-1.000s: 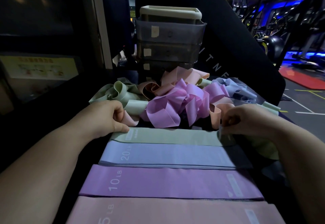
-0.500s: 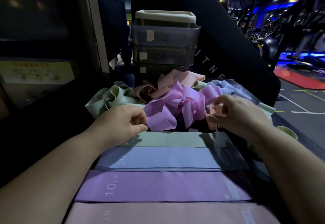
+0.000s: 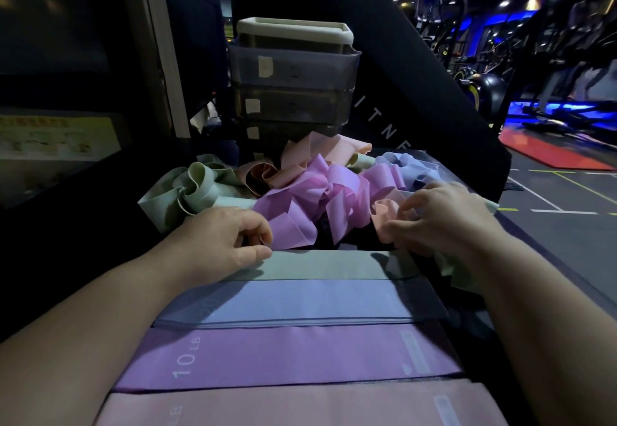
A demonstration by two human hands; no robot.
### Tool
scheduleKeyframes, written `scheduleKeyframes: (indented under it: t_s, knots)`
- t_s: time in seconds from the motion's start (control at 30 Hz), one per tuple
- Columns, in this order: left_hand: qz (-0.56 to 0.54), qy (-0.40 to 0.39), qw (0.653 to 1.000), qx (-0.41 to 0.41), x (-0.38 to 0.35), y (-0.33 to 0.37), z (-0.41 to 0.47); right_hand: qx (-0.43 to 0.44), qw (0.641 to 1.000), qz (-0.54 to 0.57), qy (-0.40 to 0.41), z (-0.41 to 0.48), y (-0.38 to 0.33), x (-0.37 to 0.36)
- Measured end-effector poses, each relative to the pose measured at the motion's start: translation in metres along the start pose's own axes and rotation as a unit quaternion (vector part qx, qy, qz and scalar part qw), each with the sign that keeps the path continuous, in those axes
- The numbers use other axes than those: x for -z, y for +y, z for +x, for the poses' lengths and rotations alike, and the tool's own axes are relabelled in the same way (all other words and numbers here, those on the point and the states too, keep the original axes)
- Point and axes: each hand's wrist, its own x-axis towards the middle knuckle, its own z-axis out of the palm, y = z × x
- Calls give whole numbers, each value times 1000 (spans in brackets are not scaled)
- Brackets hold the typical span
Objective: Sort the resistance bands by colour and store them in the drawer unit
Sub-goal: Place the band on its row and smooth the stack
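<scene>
A gym: exercise bikes (image 3: 480, 85), a treadmill (image 3: 567, 105), marked rubber flooring (image 3: 551, 225), blue lighting.

Head camera faces forward-down, close above the bands (image 3: 293, 355).

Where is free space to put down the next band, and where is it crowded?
Free: the dark patch between purple tangle and flat green band, bordered by left hand and right hand, which pinches a peach band. Crowded: loose bands fill everything up to the drawer unit.

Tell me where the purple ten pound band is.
Head view, lower centre: the purple 10 LB band lies flat between the blue band and the pink band.
</scene>
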Motion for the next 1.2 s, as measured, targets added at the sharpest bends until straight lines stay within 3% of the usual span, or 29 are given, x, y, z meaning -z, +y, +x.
scheduleKeyframes:
  t_s: [0.13, 0.27, 0.33, 0.43, 0.57, 0.67, 0.9, 1.07, 1.2]
  knots:
    - [-27, -1, 1000, 14, -2, 1, 0, 3, 998, -51, 25, 2, -2, -6]
    - [-40, -3, 999, 25, -2, 2, -1, -12, 997, -10, 73, 2, -4, -4]
    - [-54, -4, 998, 27, -2, 3, -1, -12, 990, 79, 120, 1, -5, -3]
    - [-71, -6, 997, 25, -1, 6, -1, -1, 945, 254, 207, -1, -9, 1]
    - [-136, -13, 990, 33, -1, 15, -3, 65, 897, 359, 249, -9, -21, 9]
    - [-194, -20, 980, 42, -1, 26, -2, 144, 873, 409, 224, -20, -35, 10]
    - [-365, -38, 929, 36, 1, 41, -6, 322, 874, 332, 149, -36, -62, 4]
    - [-354, -81, 931, 33, 0, 39, -5, 382, 863, 315, 95, -37, -71, -6]
    - [-350, -64, 933, 51, 0, 40, -4, 384, 861, 331, 47, -37, -66, -6]
